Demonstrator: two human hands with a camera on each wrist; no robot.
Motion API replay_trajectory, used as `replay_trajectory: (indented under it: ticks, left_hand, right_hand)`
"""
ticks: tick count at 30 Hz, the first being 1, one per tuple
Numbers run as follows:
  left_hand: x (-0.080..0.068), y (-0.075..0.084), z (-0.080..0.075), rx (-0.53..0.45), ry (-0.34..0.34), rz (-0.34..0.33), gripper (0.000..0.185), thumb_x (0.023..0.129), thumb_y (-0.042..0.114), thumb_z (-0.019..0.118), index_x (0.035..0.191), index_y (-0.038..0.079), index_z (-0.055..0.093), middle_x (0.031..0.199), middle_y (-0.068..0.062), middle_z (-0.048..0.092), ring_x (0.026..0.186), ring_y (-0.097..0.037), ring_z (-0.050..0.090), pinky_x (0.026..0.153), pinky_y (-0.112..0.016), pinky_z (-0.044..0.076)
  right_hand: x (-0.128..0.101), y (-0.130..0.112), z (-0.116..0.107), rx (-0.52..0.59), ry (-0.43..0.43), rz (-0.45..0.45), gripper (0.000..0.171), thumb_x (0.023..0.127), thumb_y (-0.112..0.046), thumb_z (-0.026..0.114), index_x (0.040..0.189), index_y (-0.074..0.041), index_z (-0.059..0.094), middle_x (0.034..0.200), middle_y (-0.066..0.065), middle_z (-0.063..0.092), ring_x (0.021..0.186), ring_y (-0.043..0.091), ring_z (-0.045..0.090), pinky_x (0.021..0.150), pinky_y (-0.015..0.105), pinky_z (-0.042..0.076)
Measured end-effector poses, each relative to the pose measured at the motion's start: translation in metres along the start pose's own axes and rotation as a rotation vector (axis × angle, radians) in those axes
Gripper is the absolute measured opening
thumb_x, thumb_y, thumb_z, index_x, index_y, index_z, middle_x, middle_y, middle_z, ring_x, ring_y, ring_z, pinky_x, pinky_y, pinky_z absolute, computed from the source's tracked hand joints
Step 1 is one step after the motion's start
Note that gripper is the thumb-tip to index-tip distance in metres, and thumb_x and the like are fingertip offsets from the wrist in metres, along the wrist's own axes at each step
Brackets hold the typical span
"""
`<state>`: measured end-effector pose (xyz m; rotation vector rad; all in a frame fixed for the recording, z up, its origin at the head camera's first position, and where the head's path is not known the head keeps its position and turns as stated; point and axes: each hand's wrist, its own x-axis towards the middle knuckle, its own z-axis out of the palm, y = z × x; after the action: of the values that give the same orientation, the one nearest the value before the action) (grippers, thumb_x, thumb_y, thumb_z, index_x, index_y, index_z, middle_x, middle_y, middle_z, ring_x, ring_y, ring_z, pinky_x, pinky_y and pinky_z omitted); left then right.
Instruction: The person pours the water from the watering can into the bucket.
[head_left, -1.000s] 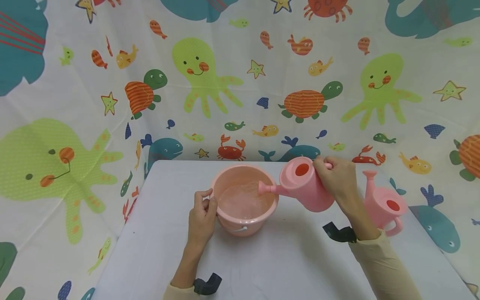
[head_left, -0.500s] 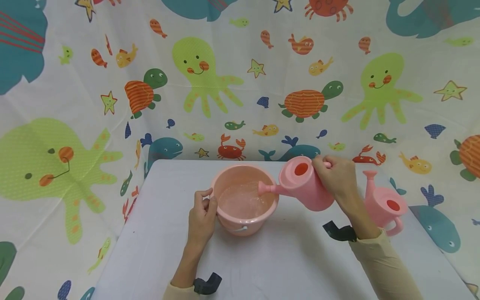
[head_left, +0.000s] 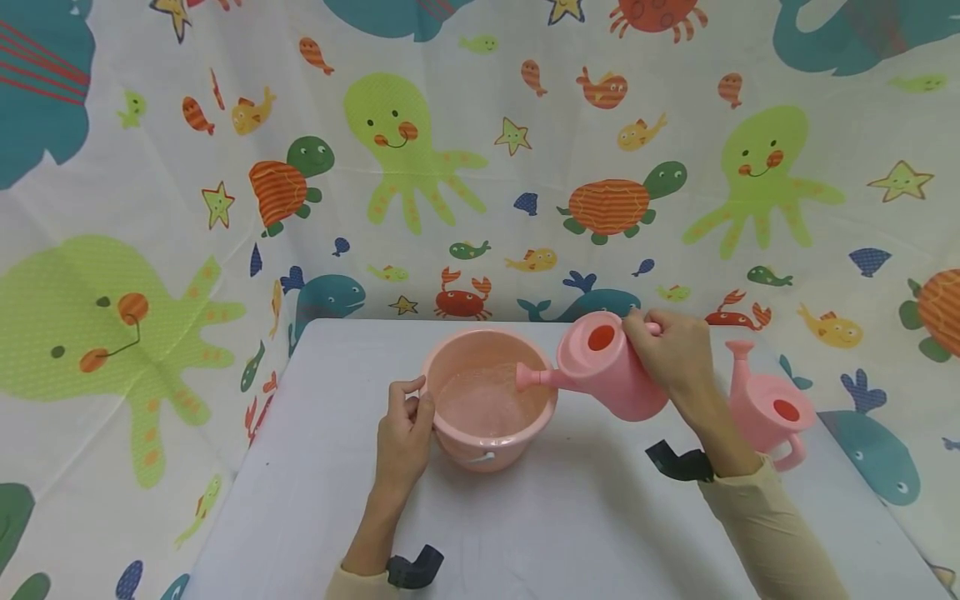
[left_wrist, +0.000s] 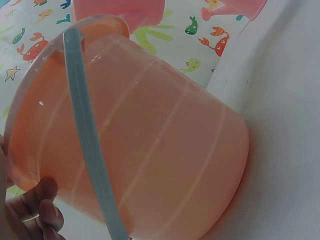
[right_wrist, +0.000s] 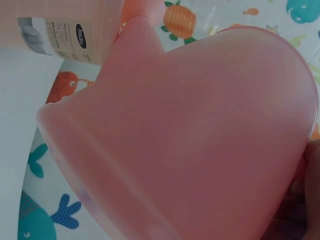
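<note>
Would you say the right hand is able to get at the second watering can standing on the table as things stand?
Probably not at once: the right hand already grips the tilted watering can. The second watering can stands unblocked just beside that forearm.

Only readable-ish text: a white sticker label (right_wrist: pixel 52 37) on the side of the pink bucket (right_wrist: pixel 60 27), seen in the right wrist view. It has a small dark oval logo w/ white letters (brand name, too blurred to spell out) plus grey fine print and a grey block, all too small to read. No other text, nos. or signs in any view.
</note>
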<state>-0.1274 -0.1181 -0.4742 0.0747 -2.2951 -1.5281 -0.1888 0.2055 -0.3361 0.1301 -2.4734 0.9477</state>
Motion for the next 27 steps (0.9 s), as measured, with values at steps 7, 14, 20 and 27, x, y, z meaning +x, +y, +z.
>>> replay_trajectory:
  ticks: [7,14,20,27]
  left_hand:
    - [0.001,-0.001,-0.001,-0.002,-0.004,0.0,0.028,0.103,0.024,0.048,0.128,0.012,0.054,0.068,-0.003,0.064,0.05,-0.006,0.043,0.045,-0.021,0.033]
    - [0.004,-0.003,-0.001,-0.004,-0.004,0.016,0.027,0.103,0.023,0.048,0.126,0.011,0.054,0.068,-0.002,0.064,0.05,-0.006,0.044,0.045,-0.021,0.034]
    - [0.008,-0.005,-0.001,-0.011,-0.007,0.022,0.027,0.103,0.022,0.048,0.126,0.011,0.054,0.065,0.0,0.062,0.049,-0.005,0.042,0.044,-0.021,0.033]
    - [0.011,-0.007,-0.003,-0.009,-0.017,0.013,0.028,0.103,0.024,0.048,0.127,0.012,0.054,0.066,-0.002,0.063,0.049,-0.005,0.044,0.045,-0.021,0.034]
  right_hand:
    - [0.001,-0.001,0.001,-0.014,-0.006,-0.014,0.037,0.09,-0.027,0.06,0.059,-0.008,0.058,0.063,0.009,0.065,0.054,0.017,0.056,0.06,0.027,0.051]
    - [0.002,-0.003,0.001,-0.026,0.009,-0.042,0.037,0.091,-0.026,0.06,0.058,-0.008,0.058,0.061,0.009,0.064,0.053,0.018,0.056,0.059,0.026,0.05]
    - [0.003,-0.003,0.004,-0.032,0.023,-0.065,0.037,0.09,-0.026,0.061,0.058,-0.008,0.059,0.06,0.009,0.064,0.053,0.019,0.055,0.058,0.022,0.049]
    - [0.005,-0.004,0.007,-0.04,0.028,-0.076,0.037,0.09,-0.026,0.06,0.058,-0.008,0.059,0.06,0.009,0.063,0.053,0.02,0.055,0.058,0.021,0.048]
